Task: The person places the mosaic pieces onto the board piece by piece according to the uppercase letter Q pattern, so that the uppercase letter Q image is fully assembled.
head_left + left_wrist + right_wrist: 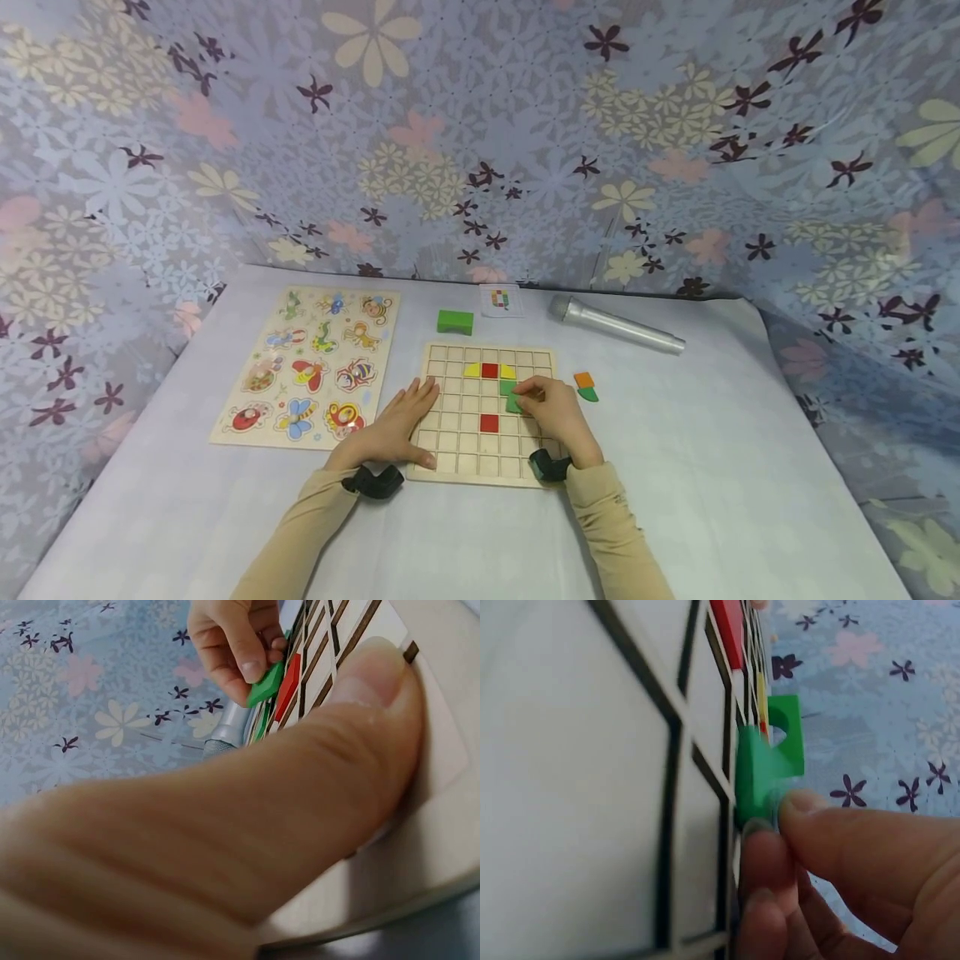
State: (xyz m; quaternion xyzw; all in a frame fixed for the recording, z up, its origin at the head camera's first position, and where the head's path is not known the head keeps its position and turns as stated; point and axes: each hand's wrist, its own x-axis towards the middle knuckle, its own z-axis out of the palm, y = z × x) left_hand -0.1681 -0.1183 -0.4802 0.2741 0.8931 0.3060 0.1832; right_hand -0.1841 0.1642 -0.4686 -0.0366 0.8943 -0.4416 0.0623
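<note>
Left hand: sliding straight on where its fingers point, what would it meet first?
Probably the yellow piece left of the upper red square, though it could be a near miss.

No word, number or brand to be read anywhere here; out ahead of the right hand (557,408), there's the small white card (502,301), showing a little coloured-block diagram, any print too small to make out; over left of the left hand (392,425), the board (332,392) shows pictured bugs, nothing legible
</note>
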